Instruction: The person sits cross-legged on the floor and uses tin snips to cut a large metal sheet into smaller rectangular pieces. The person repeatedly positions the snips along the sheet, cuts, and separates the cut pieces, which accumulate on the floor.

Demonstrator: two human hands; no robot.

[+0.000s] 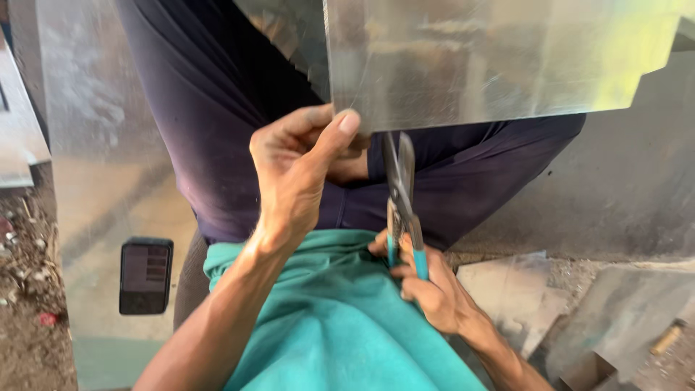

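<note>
The shiny flat metal sheet (499, 58) is pinched at its lower edge by the left hand (300, 170), just beside the upright teal-handled tin snips (402, 203) clasped from below by the right hand (427, 286).

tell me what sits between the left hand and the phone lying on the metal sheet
In the head view, between the left hand and the phone lies the person's dark trouser leg, then bare metal sheet.

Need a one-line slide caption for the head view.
Left hand steadies a metal sheet while right hand works teal-handled snips at its edge.
</note>
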